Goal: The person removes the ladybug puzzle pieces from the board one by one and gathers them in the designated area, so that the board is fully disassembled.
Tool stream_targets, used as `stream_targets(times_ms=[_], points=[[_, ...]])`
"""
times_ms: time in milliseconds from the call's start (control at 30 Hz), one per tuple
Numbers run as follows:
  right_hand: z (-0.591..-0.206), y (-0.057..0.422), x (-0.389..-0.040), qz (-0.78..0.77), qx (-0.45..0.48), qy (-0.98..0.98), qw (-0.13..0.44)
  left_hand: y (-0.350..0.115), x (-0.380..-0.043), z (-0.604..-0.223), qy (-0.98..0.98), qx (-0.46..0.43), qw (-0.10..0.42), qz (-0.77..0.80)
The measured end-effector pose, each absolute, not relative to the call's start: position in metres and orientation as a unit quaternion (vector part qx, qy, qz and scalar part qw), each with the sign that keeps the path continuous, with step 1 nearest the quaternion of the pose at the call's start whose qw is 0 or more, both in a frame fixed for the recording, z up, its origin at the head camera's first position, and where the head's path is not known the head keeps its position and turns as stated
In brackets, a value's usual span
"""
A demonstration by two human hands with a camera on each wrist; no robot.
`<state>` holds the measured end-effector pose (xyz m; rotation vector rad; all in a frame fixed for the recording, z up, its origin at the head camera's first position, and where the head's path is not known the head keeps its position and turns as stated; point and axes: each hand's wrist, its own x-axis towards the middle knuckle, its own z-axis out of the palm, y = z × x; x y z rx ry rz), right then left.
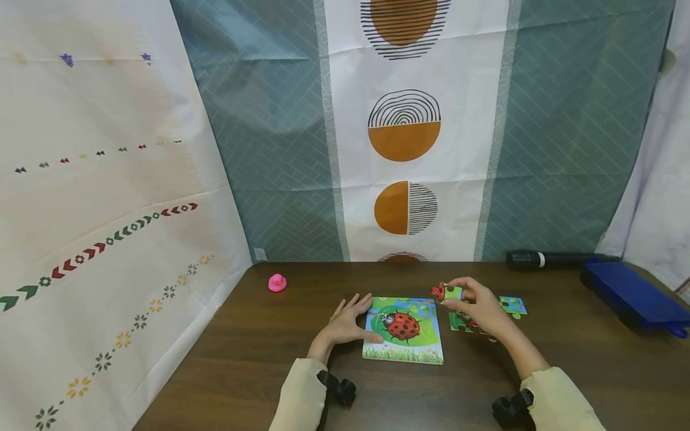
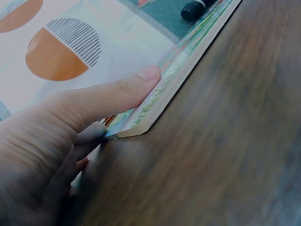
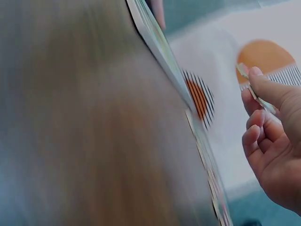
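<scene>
A square ladybug picture board lies flat on the table in the head view. My left hand rests at its left edge, fingers spread, the thumb touching the top near a corner. Above the table, just off the board's upper right corner, my right hand pinches a jigsaw piece in red and green between thumb and fingers. The same piece appears nearly edge-on in the right wrist view. Beneath and beside that hand lie loose jigsaw pieces, partly hidden by it; a blue and green piece shows farther right.
A pink rubber duck sits at the table's back left. Along the back right lies a black cylindrical object with a white band, beside a blue dustpan-like object. Patterned cloths hang behind the brown table.
</scene>
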<state>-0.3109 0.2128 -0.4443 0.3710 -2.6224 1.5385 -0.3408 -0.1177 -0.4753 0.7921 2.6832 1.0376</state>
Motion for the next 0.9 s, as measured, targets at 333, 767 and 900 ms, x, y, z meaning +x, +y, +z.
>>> stream_targets(times_ms=[333,767,900], points=[[-0.453,0.302,-0.294,0.433,0.078,-0.892,0.104,-0.117,-0.341,-0.476,0.895,0.264,0.079,0.351],[-0.47,0.344,-0.274,0.434,0.017,-0.9,0.023,-0.117,-0.344,-0.472,0.899,0.264,0.081,0.34],[-0.471,0.342,-0.272,0.406,0.014,-0.914,0.015,-0.117,-0.342,-0.474,0.898,0.265,0.08,0.343]])
